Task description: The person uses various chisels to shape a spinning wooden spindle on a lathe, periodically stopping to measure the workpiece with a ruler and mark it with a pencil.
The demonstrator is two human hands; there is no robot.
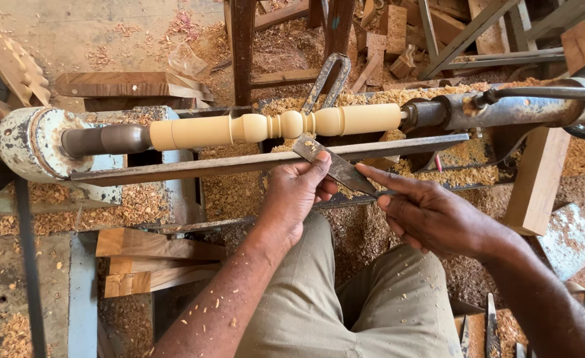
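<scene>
Pale yellow wood forms the turned spindle point(276, 126), which is mounted horizontally between the lathe's two grey metal centres, behind the long flat steel tool rest point(239, 161). The flat steel chisel point(332, 164) lies across this rest, its tip just below the spindle's beads. The left hand point(292, 199) pinches the blade near the rest with thumb and fingers; the right hand point(432, 215) pinches the lower end between its extended fingers. For a clean cut, judged from this setup, keep the blade seated flat on the rest and advance it gently. Whether the spindle rotates cannot be determined. The chisel's lower end is hidden under the fingers, and wood shavings point(372, 232) cover the lathe bed.
</scene>
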